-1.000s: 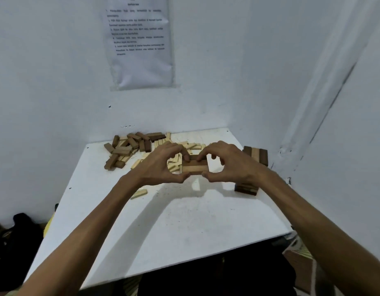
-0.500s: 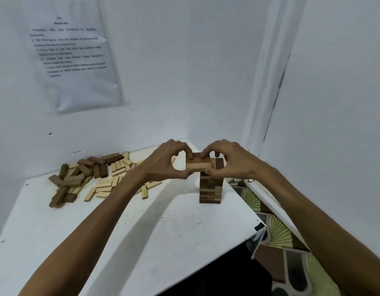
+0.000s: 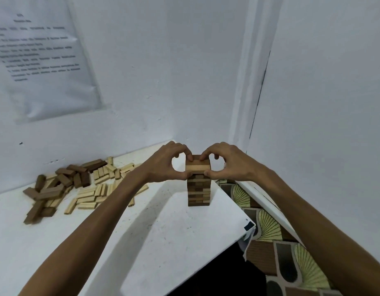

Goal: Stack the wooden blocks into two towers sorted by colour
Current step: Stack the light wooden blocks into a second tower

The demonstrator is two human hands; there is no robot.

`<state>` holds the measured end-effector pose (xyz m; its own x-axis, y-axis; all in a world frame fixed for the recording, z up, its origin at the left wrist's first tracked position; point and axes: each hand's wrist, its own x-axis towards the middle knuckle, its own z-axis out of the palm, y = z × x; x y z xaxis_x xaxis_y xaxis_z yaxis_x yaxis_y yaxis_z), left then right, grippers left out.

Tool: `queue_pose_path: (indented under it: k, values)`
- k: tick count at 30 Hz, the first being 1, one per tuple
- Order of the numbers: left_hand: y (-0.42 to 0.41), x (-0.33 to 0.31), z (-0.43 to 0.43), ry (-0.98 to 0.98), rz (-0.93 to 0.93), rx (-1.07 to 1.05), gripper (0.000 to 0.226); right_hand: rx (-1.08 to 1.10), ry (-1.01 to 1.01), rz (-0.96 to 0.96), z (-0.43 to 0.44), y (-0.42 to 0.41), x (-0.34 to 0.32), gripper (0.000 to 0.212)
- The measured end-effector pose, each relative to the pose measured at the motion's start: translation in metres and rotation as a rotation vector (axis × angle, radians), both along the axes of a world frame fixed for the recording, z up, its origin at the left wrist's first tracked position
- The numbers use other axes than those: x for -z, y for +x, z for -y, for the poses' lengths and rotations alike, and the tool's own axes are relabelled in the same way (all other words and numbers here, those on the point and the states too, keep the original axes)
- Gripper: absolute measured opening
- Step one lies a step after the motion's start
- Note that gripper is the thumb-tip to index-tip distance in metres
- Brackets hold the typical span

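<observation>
**One tower standing, loose blocks in two heaps**

Tower (image 3: 198, 190) of dark and mid-brown blocks stands upright near the right edge of the table (image 3: 163, 242), toward the far right corner. Top layer (image 3: 197, 167) sits on it, pale block facing front, darker ones behind, pinched at its ends by left hand (image 3: 163, 165) and right hand (image 3: 229, 165). Loose dark blocks (image 3: 56, 186) lie jumbled toward the far left. Loose light blocks (image 3: 95, 194) lie flat just right of them, apart from the tower

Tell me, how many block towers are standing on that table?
1. The tower stands near the table's right edge; the left hand and right hand pinch its top layer. All other blocks lie loose at the far left. A forearm covers some table, so more may be hidden.
</observation>
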<state>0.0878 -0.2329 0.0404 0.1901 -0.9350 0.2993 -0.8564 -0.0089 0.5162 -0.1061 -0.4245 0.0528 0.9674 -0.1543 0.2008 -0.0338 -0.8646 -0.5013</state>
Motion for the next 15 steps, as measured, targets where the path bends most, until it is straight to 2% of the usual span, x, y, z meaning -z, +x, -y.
queue_pose_path:
  k: [15]
  values:
    - [0.0026,0.0044,0.0066,0.013,-0.03,0.012,0.043,0.013,-0.002,-0.006,0.0064,0.0002,0.0077,0.044]
